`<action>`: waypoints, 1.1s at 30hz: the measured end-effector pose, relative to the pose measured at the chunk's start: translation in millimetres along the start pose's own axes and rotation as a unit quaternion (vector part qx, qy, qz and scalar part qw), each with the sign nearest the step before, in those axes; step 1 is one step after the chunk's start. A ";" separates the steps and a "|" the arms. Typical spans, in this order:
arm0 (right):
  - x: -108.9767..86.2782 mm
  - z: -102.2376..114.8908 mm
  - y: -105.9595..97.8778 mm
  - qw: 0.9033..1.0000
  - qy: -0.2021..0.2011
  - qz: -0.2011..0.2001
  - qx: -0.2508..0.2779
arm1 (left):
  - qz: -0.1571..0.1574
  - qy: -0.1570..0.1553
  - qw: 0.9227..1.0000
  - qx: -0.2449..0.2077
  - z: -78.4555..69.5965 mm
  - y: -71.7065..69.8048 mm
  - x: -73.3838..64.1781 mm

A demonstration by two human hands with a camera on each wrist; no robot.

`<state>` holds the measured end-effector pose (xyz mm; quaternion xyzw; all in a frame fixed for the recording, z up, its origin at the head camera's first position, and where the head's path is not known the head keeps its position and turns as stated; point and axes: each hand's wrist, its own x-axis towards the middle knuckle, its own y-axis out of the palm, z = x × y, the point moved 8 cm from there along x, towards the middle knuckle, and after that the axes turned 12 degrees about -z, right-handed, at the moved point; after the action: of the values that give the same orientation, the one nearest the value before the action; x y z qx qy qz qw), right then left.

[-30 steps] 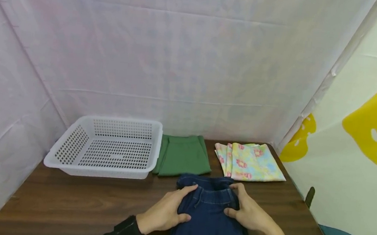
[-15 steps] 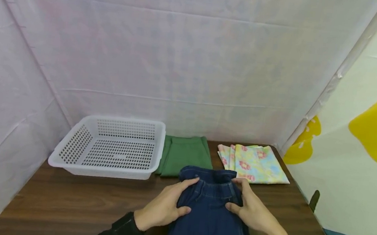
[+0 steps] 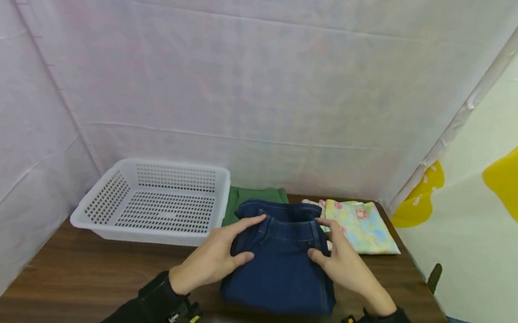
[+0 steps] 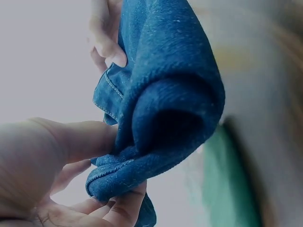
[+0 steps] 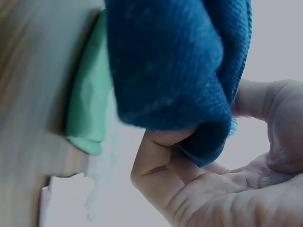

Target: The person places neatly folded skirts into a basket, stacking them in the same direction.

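Folded dark blue jeans point(image 3: 282, 274) are held up off the table between both hands, waistband toward the back. My left hand point(image 3: 213, 256) grips their left side, thumb on the near face; in the left wrist view its fingers curl beneath the folded denim point(image 4: 175, 56). On the right side my right hand point(image 3: 348, 260) pinches the jeans, thumb in front; in the right wrist view its fingers bend under the cloth point(image 5: 161, 71). Behind the jeans lies a folded green garment point(image 3: 257, 195), partly covered by them. A folded floral cloth point(image 3: 361, 227) lies right of it, also partly hidden.
A white perforated plastic basket point(image 3: 163, 236) stands at the back left of the brown wooden table point(image 3: 100, 276), with nothing in it. White sheeting point(image 3: 238, 85) rises behind the table, and a sheet with yellow prints point(image 3: 466, 267) hangs along the right side.
Both hands have raised the jeans and carried them away from the body and slightly left, so they now overlap the green garment. The basket and cloths shifted only slightly with the head view.
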<state>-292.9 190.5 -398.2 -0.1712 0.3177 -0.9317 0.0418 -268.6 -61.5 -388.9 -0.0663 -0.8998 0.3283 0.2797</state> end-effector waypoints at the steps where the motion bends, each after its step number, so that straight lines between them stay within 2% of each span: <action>1: 3.2 2.9 -0.8 1.000 0.001 -0.002 0.004 | -0.005 0.001 1.000 0.005 -0.2 -5.2 2.2; 9: 32.0 27.6 -1.4 1.000 -0.009 -0.024 0.011 | -0.037 0.017 0.998 0.042 -0.2 -43.0 17.3; 14: 49.6 37.4 4.2 0.999 -0.002 -0.039 0.008 | -0.047 0.012 0.997 0.064 4.6 -62.8 25.1; 25: 93.3 53.3 44.1 0.995 0.046 -0.040 0.080 | -0.095 -0.011 0.989 0.109 36.8 -106.6 36.1; 33: 120.2 66.6 73.4 0.992 0.069 -0.028 0.106 | -0.109 -0.035 0.984 0.133 60.9 -133.2 41.0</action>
<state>-384.9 71.2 -358.3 -0.1100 0.2144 -0.9705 0.0111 -327.5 -186.1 -324.7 0.0817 -0.8593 0.4142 0.2887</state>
